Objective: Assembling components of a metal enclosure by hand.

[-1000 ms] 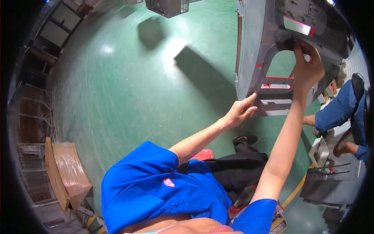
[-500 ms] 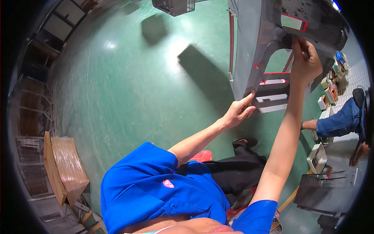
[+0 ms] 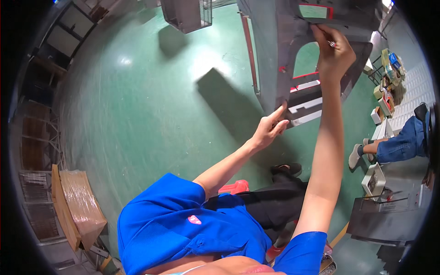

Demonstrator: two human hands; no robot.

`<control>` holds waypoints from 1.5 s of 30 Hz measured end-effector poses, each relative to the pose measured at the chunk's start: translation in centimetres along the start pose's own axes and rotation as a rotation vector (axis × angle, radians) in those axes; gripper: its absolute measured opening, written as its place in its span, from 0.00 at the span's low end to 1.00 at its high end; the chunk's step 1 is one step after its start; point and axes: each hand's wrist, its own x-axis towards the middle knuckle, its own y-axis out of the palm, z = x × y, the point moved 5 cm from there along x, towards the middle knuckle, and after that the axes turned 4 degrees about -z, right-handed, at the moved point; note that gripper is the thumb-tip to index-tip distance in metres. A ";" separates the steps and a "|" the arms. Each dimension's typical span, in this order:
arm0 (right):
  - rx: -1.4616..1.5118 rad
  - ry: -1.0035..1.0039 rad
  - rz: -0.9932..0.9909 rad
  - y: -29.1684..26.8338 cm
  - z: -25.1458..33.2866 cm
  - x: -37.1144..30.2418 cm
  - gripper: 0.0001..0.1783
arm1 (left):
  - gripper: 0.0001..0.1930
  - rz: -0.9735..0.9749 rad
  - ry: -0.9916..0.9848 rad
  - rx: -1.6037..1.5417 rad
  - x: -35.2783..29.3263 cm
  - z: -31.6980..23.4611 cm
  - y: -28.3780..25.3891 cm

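1. My left hand (image 3: pixel 270 130) rests with open fingers against the lower edge of the grey panel (image 3: pixel 284 55), steadying it.
2. My right hand (image 3: pixel 334 52), raised above the left, has its grip closed on the panel's upper cutout edge, bearing its weight.
3. The panel is dark grey, flat, with red-edged openings, held upright over the green floor (image 3: pixel 151 105).

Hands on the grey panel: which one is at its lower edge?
The left hand, fingers on the lower edge of the grey panel. The right hand is higher, pinching something small and shiny by the arched cutout.
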 end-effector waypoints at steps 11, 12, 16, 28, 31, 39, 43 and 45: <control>-0.229 -0.248 -0.014 -1.0 0.2 -2.0 0.16 | 0.25 -0.134 0.038 0.072 0.1 0.5 -0.5; -0.246 -0.218 0.025 -2.1 0.1 -3.5 0.15 | 0.25 -0.132 0.019 0.024 0.0 0.7 -0.8; 0.005 0.388 0.656 -4.1 -0.7 -11.6 0.09 | 0.23 -0.136 0.016 -0.197 -0.4 1.5 -0.9; -0.198 0.236 1.017 -4.8 -2.1 -15.2 0.05 | 0.22 -0.200 -0.420 -0.615 3.5 3.2 3.7; -0.112 0.235 0.956 -4.4 -3.0 -14.2 0.03 | 0.20 -0.174 -0.432 -0.712 4.7 3.1 3.7; -0.066 -0.001 0.666 -2.5 -2.6 -4.4 0.07 | 0.13 -0.092 -0.326 -0.444 8.3 4.3 0.5; -0.256 -0.205 0.350 -2.6 -2.6 2.9 0.09 | 0.22 0.029 -0.157 0.005 10.5 7.0 -0.5; -0.260 -0.290 0.336 -2.0 -2.4 4.1 0.10 | 0.25 0.058 -0.116 0.123 10.1 7.5 -1.1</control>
